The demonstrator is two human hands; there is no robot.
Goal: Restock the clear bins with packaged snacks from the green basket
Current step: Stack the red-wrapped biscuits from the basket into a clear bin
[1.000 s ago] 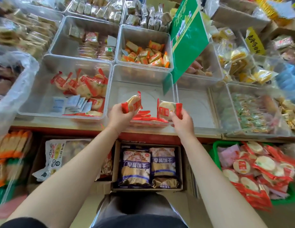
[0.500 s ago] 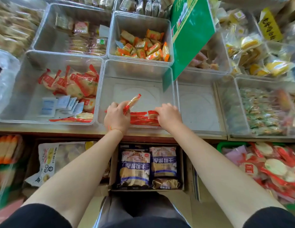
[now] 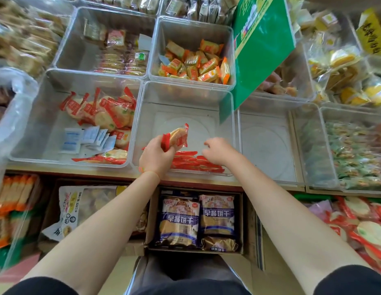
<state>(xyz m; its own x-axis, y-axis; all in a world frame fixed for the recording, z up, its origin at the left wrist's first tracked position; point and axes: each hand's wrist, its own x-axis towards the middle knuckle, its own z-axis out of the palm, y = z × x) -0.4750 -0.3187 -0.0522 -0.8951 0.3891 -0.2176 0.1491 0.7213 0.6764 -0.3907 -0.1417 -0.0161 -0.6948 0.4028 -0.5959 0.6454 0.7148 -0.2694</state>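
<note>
Sign (image 3: pixel 263 50) over bin (image 3: pixel 185 99), beside hands.

blue biscuit bags (image 3: pixel 179 220) reading 早餐饼干

Snack packets (image 3: pixel 196 161) in middle bin (image 3: pixel 225 99)

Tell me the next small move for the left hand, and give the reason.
Probably lower the red-wrapped cracker packet that the left hand grips and set it on the row of red packets at the near wall of the middle clear bin. The packet is held above that bin, and the right hand holds nothing, beside the row.
</note>
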